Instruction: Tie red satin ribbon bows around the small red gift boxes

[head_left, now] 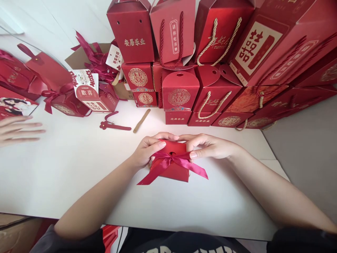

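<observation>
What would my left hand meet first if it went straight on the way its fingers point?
Your left hand, on the red box, would likely meet your right hand first, at its fingertips; whether the hands touch is hard to tell.

Ribbon (181,162) — glossy, satiny cloth

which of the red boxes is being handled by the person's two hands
The red box nearest the person, with the left hand on it and right hand at its magenta bow. The other boxes are farther back.
</observation>
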The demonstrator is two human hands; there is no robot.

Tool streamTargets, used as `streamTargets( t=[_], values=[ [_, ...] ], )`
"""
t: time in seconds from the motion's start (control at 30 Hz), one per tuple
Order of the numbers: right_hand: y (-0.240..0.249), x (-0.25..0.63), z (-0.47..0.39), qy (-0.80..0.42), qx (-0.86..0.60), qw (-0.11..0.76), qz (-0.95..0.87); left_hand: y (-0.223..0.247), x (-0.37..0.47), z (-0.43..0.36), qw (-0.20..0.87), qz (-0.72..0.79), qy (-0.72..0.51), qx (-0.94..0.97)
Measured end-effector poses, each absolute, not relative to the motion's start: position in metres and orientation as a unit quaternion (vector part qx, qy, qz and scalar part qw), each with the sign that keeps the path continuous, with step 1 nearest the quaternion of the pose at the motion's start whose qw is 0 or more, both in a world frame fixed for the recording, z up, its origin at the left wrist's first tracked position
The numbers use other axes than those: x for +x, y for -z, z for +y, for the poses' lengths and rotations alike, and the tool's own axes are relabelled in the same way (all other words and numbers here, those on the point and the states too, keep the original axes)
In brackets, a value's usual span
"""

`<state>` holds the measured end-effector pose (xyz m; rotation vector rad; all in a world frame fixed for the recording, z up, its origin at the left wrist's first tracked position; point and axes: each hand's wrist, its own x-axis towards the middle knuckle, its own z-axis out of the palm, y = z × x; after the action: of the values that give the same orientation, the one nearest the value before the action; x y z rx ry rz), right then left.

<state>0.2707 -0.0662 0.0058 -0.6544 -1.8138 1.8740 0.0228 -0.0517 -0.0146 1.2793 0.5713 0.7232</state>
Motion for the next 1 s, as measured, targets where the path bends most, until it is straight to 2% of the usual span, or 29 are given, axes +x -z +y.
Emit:
streamTargets(
  t=[0.33, 0.57, 0.67, 0.8, 0.9, 1.0],
  values=[
    [0.009, 0.271, -0.06, -0.693, -0.186, 0.248, -0.651, 0.02, 0.019, -0.048, 0.719, 0.237, -0.312, 0.575],
    [0.009, 0.269, -0.06, -0.692, -0.22, 0.29, -0.624, 0.012, 0.016, -0.048, 0.699, 0.252, -0.31, 0.593],
    [0.002, 0.27, -0.061, -0.649, -0.252, 0.337, -0.633, 0.002, 0.015, -0.047, 0.632, 0.297, -0.337, 0.631],
    [-0.011, 0.272, -0.064, -0.617, -0.256, 0.332, -0.666, -0.012, 0.011, -0.044, 0.492, 0.332, -0.339, 0.729],
    [-0.018, 0.27, -0.068, -0.605, -0.226, 0.332, -0.687, -0.016, 0.01, -0.045, 0.511, 0.295, -0.304, 0.748],
    [-0.02, 0.264, -0.073, -0.546, -0.281, 0.359, -0.703, -0.015, 0.011, -0.047, 0.553, 0.281, -0.277, 0.734]
  ],
)
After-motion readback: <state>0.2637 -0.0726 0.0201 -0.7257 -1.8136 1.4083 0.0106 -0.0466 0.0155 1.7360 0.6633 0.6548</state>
